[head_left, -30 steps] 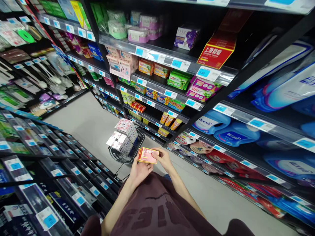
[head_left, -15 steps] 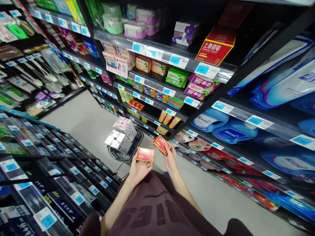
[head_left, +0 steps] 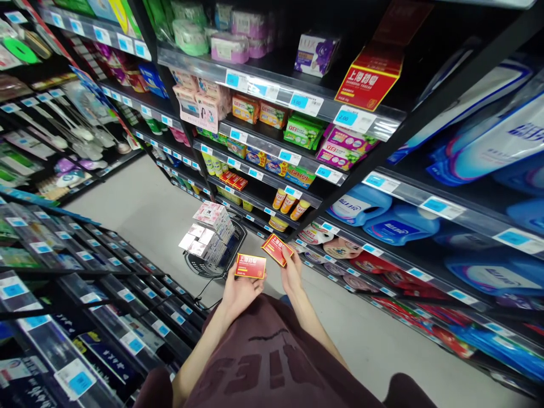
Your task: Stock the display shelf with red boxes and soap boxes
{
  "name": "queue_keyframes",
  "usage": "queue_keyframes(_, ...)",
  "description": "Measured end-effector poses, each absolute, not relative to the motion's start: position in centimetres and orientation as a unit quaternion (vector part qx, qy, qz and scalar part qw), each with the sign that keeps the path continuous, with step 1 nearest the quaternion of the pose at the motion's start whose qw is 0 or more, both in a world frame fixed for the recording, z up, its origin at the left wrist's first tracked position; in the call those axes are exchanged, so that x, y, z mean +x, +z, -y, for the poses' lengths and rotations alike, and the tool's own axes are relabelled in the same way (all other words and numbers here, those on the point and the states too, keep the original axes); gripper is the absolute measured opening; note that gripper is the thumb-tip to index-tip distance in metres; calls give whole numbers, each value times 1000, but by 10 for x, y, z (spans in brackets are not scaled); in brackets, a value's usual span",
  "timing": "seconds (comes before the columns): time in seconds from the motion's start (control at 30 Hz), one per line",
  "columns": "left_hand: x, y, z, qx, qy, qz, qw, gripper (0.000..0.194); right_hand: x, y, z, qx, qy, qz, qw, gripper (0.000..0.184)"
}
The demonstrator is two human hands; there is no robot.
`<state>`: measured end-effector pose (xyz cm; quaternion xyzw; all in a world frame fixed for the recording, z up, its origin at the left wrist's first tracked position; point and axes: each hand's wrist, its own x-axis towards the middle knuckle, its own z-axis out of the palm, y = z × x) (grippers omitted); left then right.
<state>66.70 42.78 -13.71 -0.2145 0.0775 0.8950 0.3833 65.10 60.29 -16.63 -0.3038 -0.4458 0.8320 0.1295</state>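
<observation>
My left hand (head_left: 243,292) grips a red soap box (head_left: 250,266) with a yellow border, its printed front facing up. Just to the right, my right hand (head_left: 291,272) holds a second red soap box (head_left: 277,250) of the same kind, tilted and slightly higher. The two boxes are apart, in front of my body. Matching red boxes (head_left: 364,79) stand on the upper shelf at the right, above a price tag (head_left: 353,119). Beyond my left hand, a dark basket (head_left: 203,268) on the floor holds a stack of white and pink boxes (head_left: 211,214).
Shelves of soaps and detergents rise ahead, with a purple-and-white box (head_left: 315,55) on the upper one. Blue detergent bottles (head_left: 397,224) line the right side. Another rack (head_left: 89,297) runs close along my left. Grey floor (head_left: 127,192) lies between the racks.
The whole view has shifted slightly. Both hands keep their soap boxes in nearly the same place; the left box now tilts so its print shows more clearly, with less glare.
</observation>
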Motion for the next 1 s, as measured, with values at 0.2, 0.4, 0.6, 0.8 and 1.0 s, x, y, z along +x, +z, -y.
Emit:
queue_keyframes(0.2,670,-137,-425,-214,897,-74,379,65,655,-165,-602,-297,826,461,131,51)
queue_keyframes(0.4,674,-140,-424,-211,897,-87,378,63,660,-170,-601,-287,853,419,117,54)
queue_keyframes(0.6,676,-148,-423,-207,900,-147,355,52,667,-164,-612,-222,918,327,40,24)
queue_keyframes(0.8,675,-149,-425,-200,898,-188,344,48,676,-158,-620,-110,965,237,10,13)
queue_keyframes(1.0,672,-149,-426,-198,894,-203,348,49,680,-164,-625,-61,996,44,-37,13)
